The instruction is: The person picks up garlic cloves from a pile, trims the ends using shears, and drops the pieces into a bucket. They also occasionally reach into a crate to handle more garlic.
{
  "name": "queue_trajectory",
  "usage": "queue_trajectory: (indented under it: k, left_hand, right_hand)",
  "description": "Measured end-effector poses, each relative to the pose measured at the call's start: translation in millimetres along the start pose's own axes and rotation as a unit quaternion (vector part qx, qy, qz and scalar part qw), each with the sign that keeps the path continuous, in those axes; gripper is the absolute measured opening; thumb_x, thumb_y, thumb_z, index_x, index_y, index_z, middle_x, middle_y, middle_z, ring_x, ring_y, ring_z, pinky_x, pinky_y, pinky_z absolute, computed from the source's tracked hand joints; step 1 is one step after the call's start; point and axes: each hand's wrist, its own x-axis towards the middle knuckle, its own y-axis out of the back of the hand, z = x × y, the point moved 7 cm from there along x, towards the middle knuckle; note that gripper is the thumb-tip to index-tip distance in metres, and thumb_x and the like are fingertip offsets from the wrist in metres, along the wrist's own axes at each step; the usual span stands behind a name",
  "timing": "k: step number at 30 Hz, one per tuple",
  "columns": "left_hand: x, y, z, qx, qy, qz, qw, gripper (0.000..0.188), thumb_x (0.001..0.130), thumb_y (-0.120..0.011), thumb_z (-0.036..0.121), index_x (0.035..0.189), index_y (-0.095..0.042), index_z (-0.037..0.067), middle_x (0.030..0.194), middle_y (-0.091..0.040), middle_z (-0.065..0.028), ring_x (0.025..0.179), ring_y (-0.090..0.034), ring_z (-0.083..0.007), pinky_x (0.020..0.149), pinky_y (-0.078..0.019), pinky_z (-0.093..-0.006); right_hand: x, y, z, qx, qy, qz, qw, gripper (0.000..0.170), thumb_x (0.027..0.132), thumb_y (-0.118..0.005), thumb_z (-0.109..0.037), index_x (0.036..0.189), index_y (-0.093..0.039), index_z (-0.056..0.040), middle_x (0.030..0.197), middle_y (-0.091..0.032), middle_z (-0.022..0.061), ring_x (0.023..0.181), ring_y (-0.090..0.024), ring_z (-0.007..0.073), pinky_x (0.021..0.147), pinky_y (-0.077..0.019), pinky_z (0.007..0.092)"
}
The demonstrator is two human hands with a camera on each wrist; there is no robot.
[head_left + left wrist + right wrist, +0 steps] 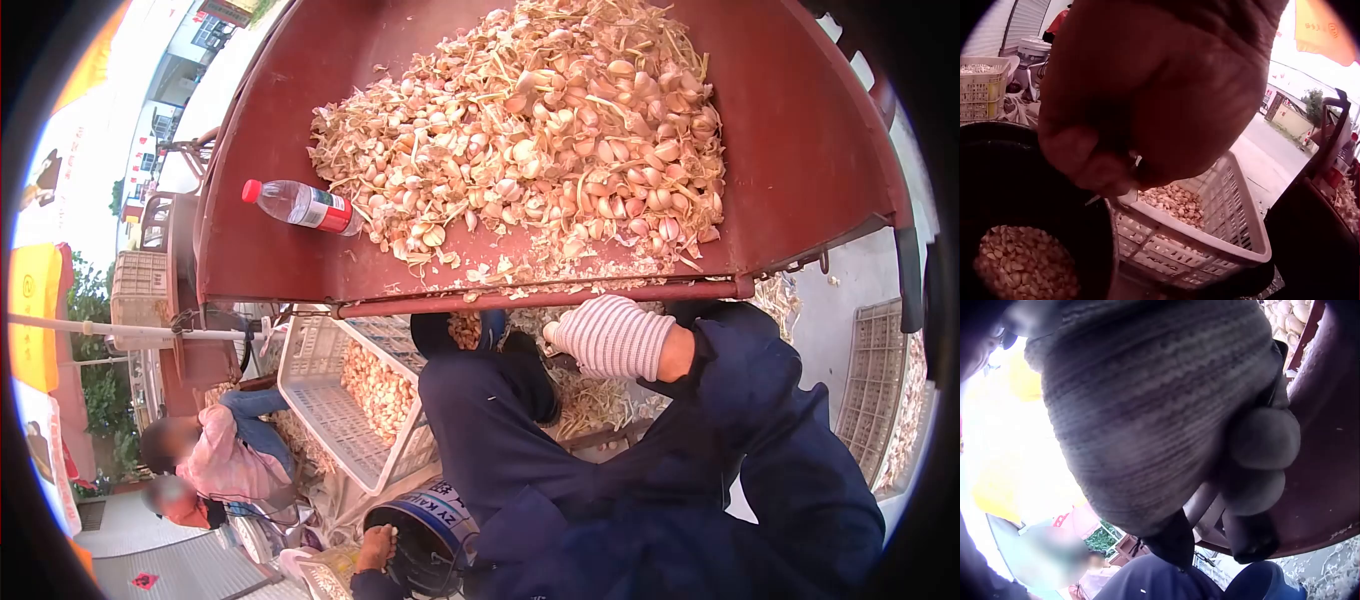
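My bare left hand (376,548) is over the rim of a black bucket (420,520) at the lower middle. In the left wrist view its fingers curl in and pinch a small pale piece that looks like a garlic clove (1127,197). Loose cloves (1025,265) lie in the bucket. My right hand (612,338), in a striped knit glove, is just below the front edge of a red metal cart bed (800,130). Its fingers bend inward, with dark tips showing in the right wrist view; I cannot tell whether they hold anything. A large heap of garlic (540,140) fills the bed's middle.
A red-capped bottle (305,207) lies beside the heap. A white plastic crate (330,430), partly filled with cloves, stands left of my knees. Another crate (868,370) is at the right. Two people (235,455) sit at the lower left. Husks (590,400) cover the ground.
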Motion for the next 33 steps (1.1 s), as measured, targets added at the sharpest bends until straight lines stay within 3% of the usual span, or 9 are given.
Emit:
queue_trajectory:
  k: [5, 9, 15, 21, 23, 26, 28, 31, 33]
  left_hand:
    - [6.6, -84.3, -24.7, 0.137, -0.029, -0.016, 0.990, 0.032, 0.090, -0.053, 0.029, 0.091, -0.066, -0.001, 0.069, -0.060, -0.0064, 0.051, -0.052, -0.0167, 0.047, -0.0422, -0.0296]
    - [50.0, -60.7, -30.8, 0.169, -0.153, 0.067, 0.971, 0.027, 0.088, -0.055, 0.021, 0.090, -0.065, -0.004, 0.064, -0.060, -0.0087, 0.049, -0.054, -0.0173, 0.046, -0.0422, -0.0314]
    - [-59.4, 11.3, 196.1, -0.172, -0.265, 0.105, 0.943, 0.019, 0.093, -0.042, 0.011, 0.106, -0.055, 0.005, 0.062, -0.047, 0.0006, 0.045, -0.044, -0.0084, 0.039, -0.0315, -0.0210]
    - [-170.4, -127.2, 475.0, -0.093, -0.509, -0.090, 0.851, 0.020, 0.095, -0.052, 0.017, 0.107, -0.055, 0.000, 0.063, -0.042, 0.0071, 0.049, -0.035, -0.0013, 0.043, -0.0264, -0.0181]
    - [-196.6, -182.9, 537.3, 0.014, -0.612, -0.050, 0.789, 0.022, 0.093, -0.055, 0.015, 0.107, -0.056, -0.001, 0.064, -0.047, 0.0048, 0.055, -0.039, -0.0030, 0.048, -0.0299, -0.0193]
    - [-227.6, -241.1, 589.9, 0.135, -0.696, 0.037, 0.704, 0.023, 0.090, -0.059, 0.017, 0.105, -0.057, -0.001, 0.066, -0.058, -0.0043, 0.057, -0.054, -0.0141, 0.051, -0.0413, -0.0284]
    - [-240.4, -277.2, 600.3, 0.309, -0.768, 0.148, 0.541, 0.028, 0.087, -0.062, 0.022, 0.104, -0.054, 0.001, 0.077, -0.065, -0.0157, 0.069, -0.064, -0.0317, 0.059, -0.0485, -0.0408]
    - [-223.8, -285.5, 599.7, 0.324, -0.689, 0.158, 0.630, 0.032, 0.087, -0.062, 0.027, 0.104, -0.051, 0.002, 0.085, -0.065, -0.0221, 0.081, -0.061, -0.0435, 0.069, -0.0467, -0.0494]
    - [-231.9, -284.9, 587.4, 0.339, -0.690, 0.168, 0.617, 0.031, 0.088, -0.060, 0.028, 0.102, -0.049, 0.002, 0.083, -0.065, -0.0220, 0.081, -0.062, -0.0415, 0.067, -0.0473, -0.0486]
  right_hand:
    - [2.8, -0.9, -2.1, -0.018, -0.002, -0.015, 1.000, 0.010, 0.080, -0.053, -0.011, 0.084, -0.055, -0.0025, 0.067, -0.058, 0.0172, 0.067, -0.063, 0.0353, 0.056, -0.0487, 0.0450]
    - [1.1, 0.2, 1.7, 0.023, -0.020, -0.010, 0.999, 0.011, 0.078, -0.055, -0.011, 0.084, -0.059, -0.0037, 0.069, -0.061, 0.0178, 0.070, -0.064, 0.0357, 0.062, -0.0506, 0.0470]
    - [0.6, 9.2, 4.0, 0.041, -0.033, 0.013, 0.999, 0.016, 0.075, -0.059, -0.013, 0.085, -0.056, -0.0022, 0.067, -0.060, 0.0175, 0.068, -0.064, 0.0366, 0.059, -0.0506, 0.0461]
    - [2.7, 16.9, 12.7, 0.056, -0.036, 0.080, 0.995, 0.025, 0.077, -0.062, -0.022, 0.092, -0.055, -0.0034, 0.075, -0.060, 0.0171, 0.069, -0.063, 0.0367, 0.059, -0.0495, 0.0462]
    - [0.7, 26.7, 18.2, 0.065, -0.044, 0.093, 0.993, 0.025, 0.077, -0.062, -0.022, 0.093, -0.055, -0.0036, 0.076, -0.060, 0.0171, 0.068, -0.063, 0.0365, 0.058, -0.0493, 0.0463]
    - [-7.1, 39.7, 28.3, 0.083, -0.092, 0.072, 0.990, 0.025, 0.077, -0.062, -0.020, 0.095, -0.055, -0.0043, 0.075, -0.060, 0.0173, 0.066, -0.062, 0.0367, 0.055, -0.0481, 0.0473]
    - [-9.2, 38.1, 32.0, 0.087, -0.084, 0.081, 0.989, 0.025, 0.077, -0.061, -0.019, 0.095, -0.055, -0.0044, 0.075, -0.060, 0.0174, 0.066, -0.062, 0.0368, 0.054, -0.0478, 0.0474]
    - [-11.0, 39.4, 34.6, 0.106, -0.083, 0.087, 0.987, 0.024, 0.076, -0.060, -0.017, 0.096, -0.055, -0.0044, 0.075, -0.060, 0.0175, 0.066, -0.062, 0.0369, 0.053, -0.0470, 0.0476]
    - [-9.2, 38.1, 34.2, 0.092, -0.079, 0.086, 0.989, 0.024, 0.077, -0.059, -0.018, 0.096, -0.056, -0.0043, 0.074, -0.060, 0.0173, 0.065, -0.062, 0.0369, 0.052, -0.0467, 0.0479]
